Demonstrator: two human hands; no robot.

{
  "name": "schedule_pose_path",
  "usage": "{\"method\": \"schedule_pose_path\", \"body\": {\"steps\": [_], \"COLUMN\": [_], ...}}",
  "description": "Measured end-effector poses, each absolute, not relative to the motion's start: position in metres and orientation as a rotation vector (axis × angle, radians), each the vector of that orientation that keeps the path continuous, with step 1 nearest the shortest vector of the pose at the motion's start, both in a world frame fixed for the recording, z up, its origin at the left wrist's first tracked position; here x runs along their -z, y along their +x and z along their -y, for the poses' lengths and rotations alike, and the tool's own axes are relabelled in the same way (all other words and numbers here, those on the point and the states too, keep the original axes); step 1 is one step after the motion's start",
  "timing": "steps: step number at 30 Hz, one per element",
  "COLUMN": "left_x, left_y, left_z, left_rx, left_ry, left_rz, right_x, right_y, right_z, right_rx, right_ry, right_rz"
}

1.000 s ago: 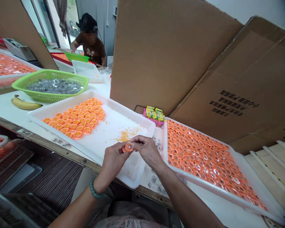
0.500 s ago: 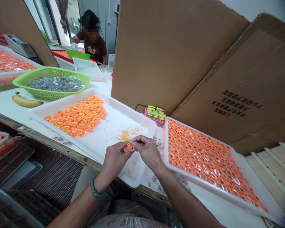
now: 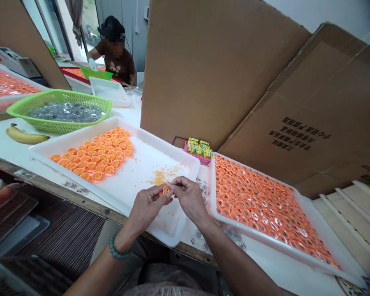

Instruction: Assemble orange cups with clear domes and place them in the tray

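Between my two hands, over the near right end of a white tray (image 3: 142,164), is a small round orange piece (image 3: 167,189) with a printed face. My left hand (image 3: 148,204) pinches it from the left, with thumb and fingers closed. From the other side my right hand (image 3: 188,199) closes its thumb and fingertips on its edge, hiding part of it. Yellow granules (image 3: 159,177) lie scattered in the tray just beyond my fingers. Rows of orange round cups (image 3: 95,156) holding yellow bits fill the tray's left part.
A second white tray (image 3: 213,193) on the right carries many covered orange pieces. Behind stand cardboard sheets (image 3: 222,74) and a pink basket (image 3: 203,159) of yellow-green packets. A green basket (image 3: 21,109) of clear plastic pieces and a banana (image 3: 26,135) are left. Another person (image 3: 117,57) works beyond.
My thumbs and fingertips have closed in further over the orange piece, so less of it shows. The whole view has shifted slightly; the trays stand as before.
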State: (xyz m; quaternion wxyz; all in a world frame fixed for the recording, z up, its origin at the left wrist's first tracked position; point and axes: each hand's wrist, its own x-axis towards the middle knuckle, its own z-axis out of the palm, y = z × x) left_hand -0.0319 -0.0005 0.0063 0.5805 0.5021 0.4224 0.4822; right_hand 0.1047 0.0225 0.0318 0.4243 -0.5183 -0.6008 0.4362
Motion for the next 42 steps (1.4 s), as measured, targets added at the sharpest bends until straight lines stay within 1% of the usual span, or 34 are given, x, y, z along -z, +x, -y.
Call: {"method": "schedule_pose_path", "body": {"steps": [4,8,12,18,21,31,36,42], "left_x": [-0.006,-0.005,-0.002,0.0,-0.001,-0.001,-0.001,-0.001], "left_y": [-0.032,-0.033,-0.032,-0.032,-0.031,-0.032,-0.032,-0.032], "left_z": [-0.002,-0.002,-0.002,-0.001,-0.001,0.0,0.0,0.0], "left_rx": [-1.187,-1.22,-1.256,-1.3,-1.316,-1.339,-1.35,-1.341], "left_ry": [1.06,1.002,1.018,1.04,1.03,0.885,0.914,0.944], "left_rz": [-0.963,-0.944,-0.981,-1.032,-1.038,-1.061,-1.048,-0.992], "right_x": [-0.035,-0.029,-0.019,-0.015,-0.014,-0.01,-0.011,-0.014], "right_y": [0.108,0.107,0.096,0.09,0.092,0.088,0.087,0.087], "right_z": [-0.01,0.003,0.005,0.002,0.003,0.009,0.008,0.005], "right_rx": [-0.977,-0.669,-0.373,-0.171,-0.145,-0.222,-0.176,-0.182], "right_ry": [-1.216,-1.155,-1.219,-1.169,-1.15,-1.207,-1.156,-1.192], "right_rz": [1.655,1.838,1.809,1.836,1.857,1.781,1.774,1.808]}}
